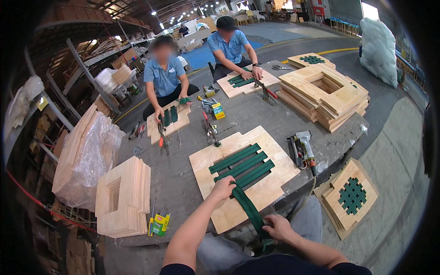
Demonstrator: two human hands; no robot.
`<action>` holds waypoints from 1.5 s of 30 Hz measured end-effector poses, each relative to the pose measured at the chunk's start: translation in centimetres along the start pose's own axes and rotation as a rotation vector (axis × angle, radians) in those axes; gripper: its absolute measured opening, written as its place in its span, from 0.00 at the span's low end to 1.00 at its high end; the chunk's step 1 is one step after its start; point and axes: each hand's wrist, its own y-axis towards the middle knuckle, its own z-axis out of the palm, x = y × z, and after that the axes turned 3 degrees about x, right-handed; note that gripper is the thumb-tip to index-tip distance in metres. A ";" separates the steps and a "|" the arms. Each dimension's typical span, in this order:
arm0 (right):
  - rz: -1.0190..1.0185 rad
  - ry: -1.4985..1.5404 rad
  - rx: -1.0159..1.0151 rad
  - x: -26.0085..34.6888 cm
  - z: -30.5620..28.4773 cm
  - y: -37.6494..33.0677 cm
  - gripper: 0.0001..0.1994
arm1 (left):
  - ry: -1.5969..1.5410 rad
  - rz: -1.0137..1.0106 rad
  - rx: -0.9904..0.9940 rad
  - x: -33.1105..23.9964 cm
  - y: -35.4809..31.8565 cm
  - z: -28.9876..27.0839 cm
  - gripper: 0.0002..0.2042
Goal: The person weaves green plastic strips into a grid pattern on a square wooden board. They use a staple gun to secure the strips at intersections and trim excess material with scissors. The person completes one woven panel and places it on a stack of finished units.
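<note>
In front of me a plywood panel (206, 160) lies flat on the table, and three green webbing straps (245, 165) run side by side across its cut-out. My left hand (223, 188) pinches a further length of green webbing (247, 206) at the near left edge of the cut-out. That length slants down past the panel's near edge, where my right hand (278, 228) grips its lower part between thumb and fingers. A clamp (211, 130) meets the panel's far left edge. Right of the panel lies a pneumatic staple gun (301, 150) with a hose.
Stacked plywood panels (323, 94) rise at the far right, another stack (123, 197) at left. A panel with woven webbing (352, 197) sits low at right. Two co-workers in blue shirts (229, 46) handle similar panels across the grey table (178, 183). Small boxes (159, 224) lie on it.
</note>
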 end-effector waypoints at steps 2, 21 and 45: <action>-0.108 -0.022 -0.119 1.6 -0.7 0.6 0.19 | 0.034 -0.043 -0.004 0.3 0.6 0.2 0.10; 0.364 2.056 0.312 6.2 6.0 18.2 0.23 | 0.062 -0.215 -0.109 1.9 2.2 0.4 0.10; 0.313 1.067 0.255 3.9 2.8 12.2 0.17 | 0.107 -0.079 -0.157 0.6 7.9 -2.2 0.23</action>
